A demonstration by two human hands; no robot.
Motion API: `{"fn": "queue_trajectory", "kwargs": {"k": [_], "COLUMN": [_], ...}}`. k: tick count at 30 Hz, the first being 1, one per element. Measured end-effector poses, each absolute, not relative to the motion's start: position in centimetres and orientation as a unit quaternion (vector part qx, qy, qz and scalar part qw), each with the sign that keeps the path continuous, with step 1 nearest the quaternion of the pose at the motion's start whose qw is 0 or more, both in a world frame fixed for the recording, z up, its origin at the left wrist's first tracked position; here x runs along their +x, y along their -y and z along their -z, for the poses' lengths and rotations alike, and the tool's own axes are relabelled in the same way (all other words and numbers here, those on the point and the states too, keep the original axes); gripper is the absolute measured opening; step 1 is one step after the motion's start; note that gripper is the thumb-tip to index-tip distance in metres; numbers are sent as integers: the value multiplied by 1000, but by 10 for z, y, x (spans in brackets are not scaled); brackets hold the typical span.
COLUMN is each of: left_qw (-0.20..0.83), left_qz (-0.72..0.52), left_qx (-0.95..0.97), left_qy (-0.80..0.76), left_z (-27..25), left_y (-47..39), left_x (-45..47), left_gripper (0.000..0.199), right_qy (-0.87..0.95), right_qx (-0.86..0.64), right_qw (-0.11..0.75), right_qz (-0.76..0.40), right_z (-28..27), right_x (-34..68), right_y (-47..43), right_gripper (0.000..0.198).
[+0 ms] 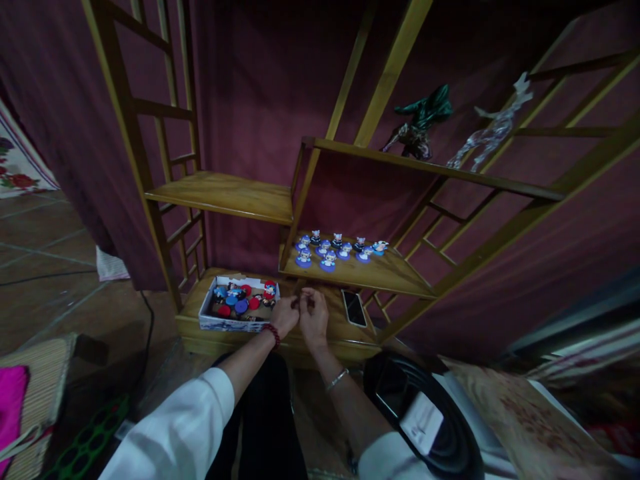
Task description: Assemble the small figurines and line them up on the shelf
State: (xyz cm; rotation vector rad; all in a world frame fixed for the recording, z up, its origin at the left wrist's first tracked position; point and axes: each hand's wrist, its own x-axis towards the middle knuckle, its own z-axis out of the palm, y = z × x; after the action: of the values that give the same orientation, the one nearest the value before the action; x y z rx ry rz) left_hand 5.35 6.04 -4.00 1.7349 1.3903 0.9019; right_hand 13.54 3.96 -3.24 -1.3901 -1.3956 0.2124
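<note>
The left hand (pixel 285 316) and right hand (pixel 314 315) meet at the fingertips, just beside the box (pixel 230 324); whether they pinch anything, I cannot tell. Small figures (pixel 241 306) lie jumbled inside, with more figures (pixel 329 259) upright on the shelf (pixel 370 276). They look light, stiff, perhaps slippery, likely best held by the body

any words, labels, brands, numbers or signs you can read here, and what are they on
None can be read.
Box: markings along the near side, too small and blurred to read.
Pale sheet on the black object at lower right: faint dark marks, too blurred to read.
Phone: dark screen, no text visible.
Figurines on the shelf: too small to make out any lettering.
</note>
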Motion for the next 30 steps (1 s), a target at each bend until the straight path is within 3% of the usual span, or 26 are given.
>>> {"fn": "queue_trajectory", "kwargs": {"k": [13,30], "left_qw": [298,289], "left_qz": [-132,41], "left_qx": [732,714], "left_qy": [-598,-636], "left_z": [63,109], "left_y": [-70,-117], "left_x": [-3,-80], "left_gripper": [31,29], "right_qy": [655,742], "right_qx": [-615,-625], "right_qw": [399,40], "right_qz": [-185,-238], "right_z": [78,100], "right_x": [98,80], "right_y": [-59,-99], "right_gripper": [24,32]}}
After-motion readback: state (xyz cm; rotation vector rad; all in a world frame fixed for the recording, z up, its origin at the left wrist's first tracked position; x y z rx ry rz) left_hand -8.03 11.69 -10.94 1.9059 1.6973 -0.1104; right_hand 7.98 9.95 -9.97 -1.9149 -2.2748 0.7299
